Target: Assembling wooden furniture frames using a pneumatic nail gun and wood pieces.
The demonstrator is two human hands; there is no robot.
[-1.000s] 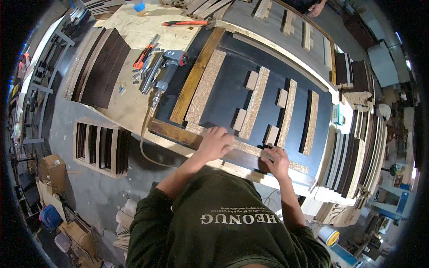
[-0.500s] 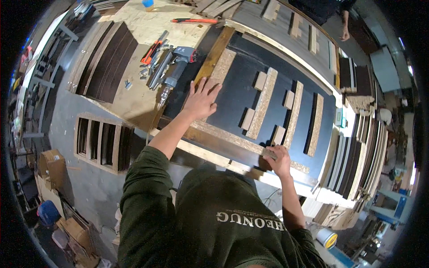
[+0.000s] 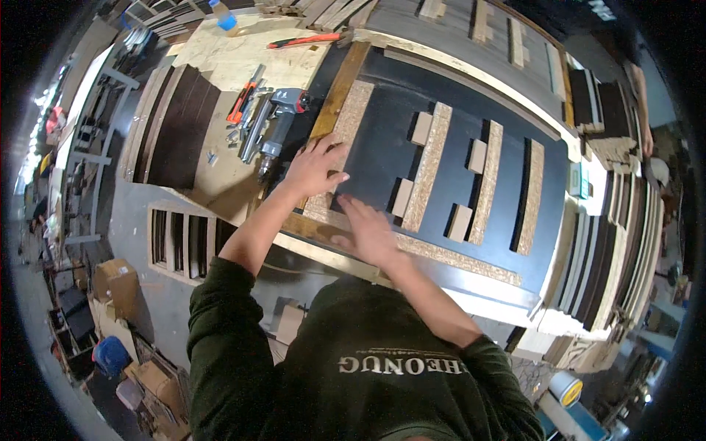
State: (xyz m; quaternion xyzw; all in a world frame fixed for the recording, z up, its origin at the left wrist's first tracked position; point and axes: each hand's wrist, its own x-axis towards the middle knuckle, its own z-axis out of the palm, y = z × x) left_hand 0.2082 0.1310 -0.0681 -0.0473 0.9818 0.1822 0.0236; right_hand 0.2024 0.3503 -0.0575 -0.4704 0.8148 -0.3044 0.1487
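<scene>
A dark panel lies in front of me with particleboard strips on it. My left hand, fingers spread, rests on the left particleboard strip, beside a brown wooden edge bar. My right hand is over the front particleboard strip near its left end, fingers stretched and slightly blurred; whether it touches the strip I cannot tell. Neither hand holds anything. Farther right, a middle strip and another strip have small wooden blocks against their left sides. A right strip stands without blocks.
Left of the panel lie a grey air nailer and an orange-handled tool. A red-orange tool and a blue-capped bottle are farther back. Stacked brown boards stand left; more stacked boards stand right.
My right hand has let go near the front strip's right end and moved left, close to my left hand. The left hand stays on the left strip. The view has shifted slightly.
</scene>
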